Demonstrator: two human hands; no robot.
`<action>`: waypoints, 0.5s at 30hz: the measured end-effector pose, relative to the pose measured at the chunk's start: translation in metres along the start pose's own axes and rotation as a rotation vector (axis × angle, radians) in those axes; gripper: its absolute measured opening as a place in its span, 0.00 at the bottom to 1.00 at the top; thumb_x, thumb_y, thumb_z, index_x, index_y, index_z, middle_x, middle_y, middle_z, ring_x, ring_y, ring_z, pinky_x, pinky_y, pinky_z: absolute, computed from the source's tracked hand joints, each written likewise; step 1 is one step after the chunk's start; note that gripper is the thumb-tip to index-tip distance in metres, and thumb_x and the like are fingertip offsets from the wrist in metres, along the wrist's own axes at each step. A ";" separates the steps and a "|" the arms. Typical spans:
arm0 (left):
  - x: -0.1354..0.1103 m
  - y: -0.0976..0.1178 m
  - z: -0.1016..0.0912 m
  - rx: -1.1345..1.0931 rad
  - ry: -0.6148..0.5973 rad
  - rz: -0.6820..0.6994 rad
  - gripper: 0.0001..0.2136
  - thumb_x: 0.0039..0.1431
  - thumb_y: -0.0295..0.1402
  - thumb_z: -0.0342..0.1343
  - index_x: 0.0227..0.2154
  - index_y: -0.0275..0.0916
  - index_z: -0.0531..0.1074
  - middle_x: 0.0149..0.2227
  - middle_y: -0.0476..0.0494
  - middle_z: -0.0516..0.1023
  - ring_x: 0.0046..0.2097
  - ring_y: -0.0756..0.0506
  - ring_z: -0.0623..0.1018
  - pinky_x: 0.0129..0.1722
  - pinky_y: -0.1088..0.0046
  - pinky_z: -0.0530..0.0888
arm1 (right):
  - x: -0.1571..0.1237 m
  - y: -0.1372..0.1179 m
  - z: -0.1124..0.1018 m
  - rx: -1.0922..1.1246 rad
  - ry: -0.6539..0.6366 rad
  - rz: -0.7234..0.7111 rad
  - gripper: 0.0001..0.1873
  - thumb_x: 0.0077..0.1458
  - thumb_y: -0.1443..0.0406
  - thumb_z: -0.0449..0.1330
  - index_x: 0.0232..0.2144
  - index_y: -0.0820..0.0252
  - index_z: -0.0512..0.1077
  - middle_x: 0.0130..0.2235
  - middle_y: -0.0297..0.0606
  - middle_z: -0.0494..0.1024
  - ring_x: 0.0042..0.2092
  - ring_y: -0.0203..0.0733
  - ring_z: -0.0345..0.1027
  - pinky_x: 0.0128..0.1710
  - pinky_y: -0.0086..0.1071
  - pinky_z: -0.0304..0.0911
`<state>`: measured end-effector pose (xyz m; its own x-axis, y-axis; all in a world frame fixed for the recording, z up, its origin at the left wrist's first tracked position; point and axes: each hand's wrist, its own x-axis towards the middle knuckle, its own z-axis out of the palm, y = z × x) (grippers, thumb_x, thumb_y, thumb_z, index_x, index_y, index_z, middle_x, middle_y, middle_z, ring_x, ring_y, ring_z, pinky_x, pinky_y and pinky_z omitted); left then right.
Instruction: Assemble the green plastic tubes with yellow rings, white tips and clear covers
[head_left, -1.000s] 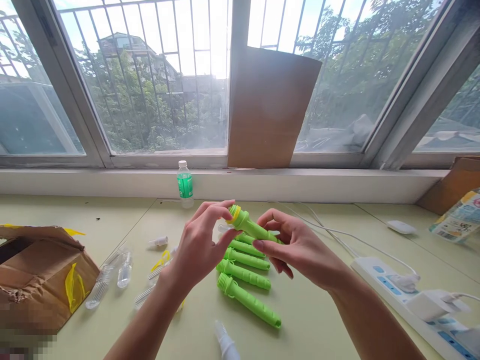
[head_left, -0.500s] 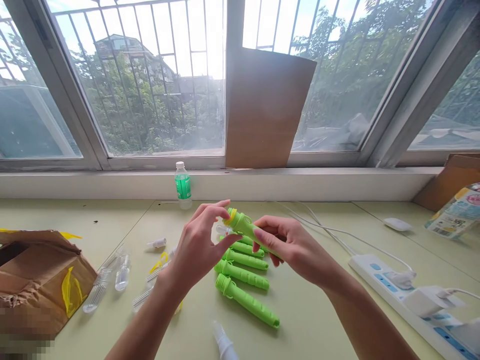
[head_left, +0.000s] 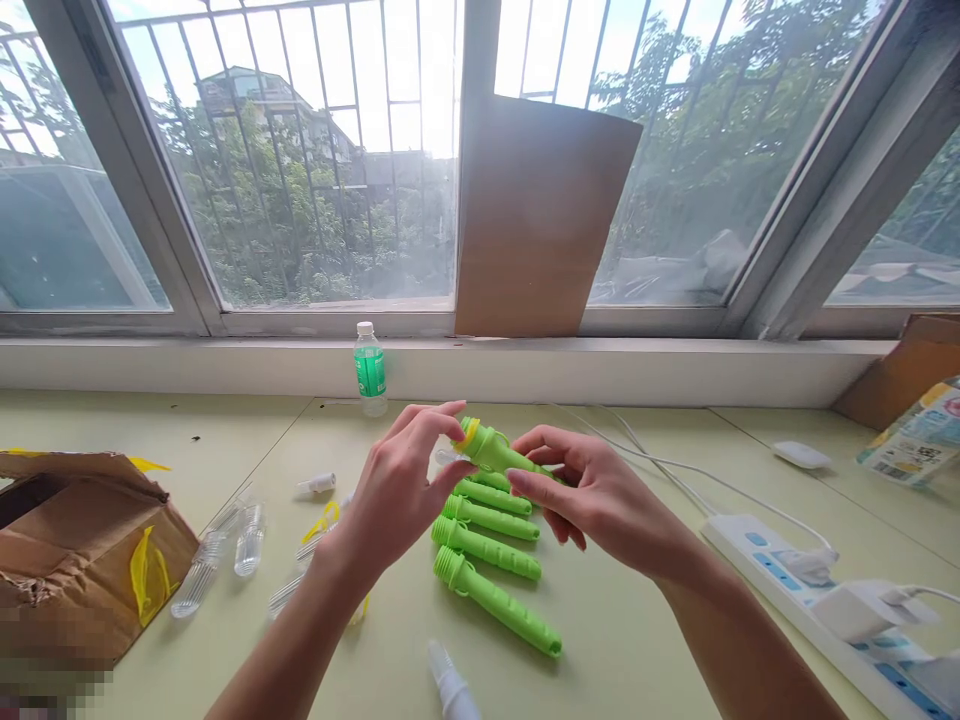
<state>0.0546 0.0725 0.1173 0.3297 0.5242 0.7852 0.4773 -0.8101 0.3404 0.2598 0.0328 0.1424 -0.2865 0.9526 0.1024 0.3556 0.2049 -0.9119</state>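
Observation:
A green plastic tube (head_left: 493, 452) with a threaded end is held up between my two hands. A yellow ring (head_left: 469, 434) sits around its threaded end. The fingertips of my left hand (head_left: 405, 462) pinch this end at the ring. My right hand (head_left: 581, 482) grips the narrower end between thumb and fingers; part of that end is hidden. Several similar green tubes (head_left: 499, 605) lie side by side on the table (head_left: 630, 640) just below. A white tapered piece (head_left: 451, 685) lies close to the front edge of view.
At left stands an open cardboard box (head_left: 90, 540) with yellow film, beside clear ribbed tubes (head_left: 250, 540). A bottle with a green label (head_left: 370, 370) stands by the window. On the right are a power strip (head_left: 780, 575) with cables, a white mouse-like object (head_left: 801, 456) and a bottle lying tilted (head_left: 915, 430).
The view has shifted slightly. The right hand's lower fingers have loosened and spread a little around the tube. My left fingertips stay at the yellow ring.

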 end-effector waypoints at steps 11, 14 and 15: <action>-0.001 -0.003 0.008 0.004 -0.007 -0.055 0.09 0.55 0.29 0.59 0.38 0.41 0.65 0.49 0.42 0.75 0.50 0.43 0.75 0.46 0.61 0.75 | 0.002 0.001 0.001 -0.113 0.037 -0.070 0.14 0.61 0.54 0.52 0.33 0.58 0.69 0.30 0.33 0.71 0.25 0.32 0.58 0.22 0.27 0.57; -0.001 -0.003 0.008 -0.001 -0.006 -0.060 0.09 0.55 0.28 0.58 0.37 0.41 0.65 0.49 0.43 0.75 0.49 0.43 0.75 0.46 0.62 0.75 | 0.002 0.001 0.002 -0.121 0.048 -0.069 0.11 0.58 0.55 0.57 0.36 0.56 0.69 0.29 0.30 0.71 0.23 0.30 0.56 0.20 0.25 0.55; -0.001 -0.003 0.008 -0.003 -0.003 -0.058 0.09 0.55 0.28 0.58 0.37 0.41 0.65 0.49 0.43 0.75 0.49 0.44 0.75 0.46 0.62 0.75 | 0.002 0.001 0.002 -0.121 0.055 -0.069 0.11 0.56 0.55 0.59 0.37 0.55 0.68 0.28 0.29 0.71 0.23 0.30 0.55 0.19 0.24 0.54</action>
<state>0.0598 0.0763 0.1110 0.3041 0.5708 0.7627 0.4929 -0.7794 0.3868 0.2582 0.0340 0.1411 -0.2662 0.9455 0.1873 0.4421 0.2924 -0.8480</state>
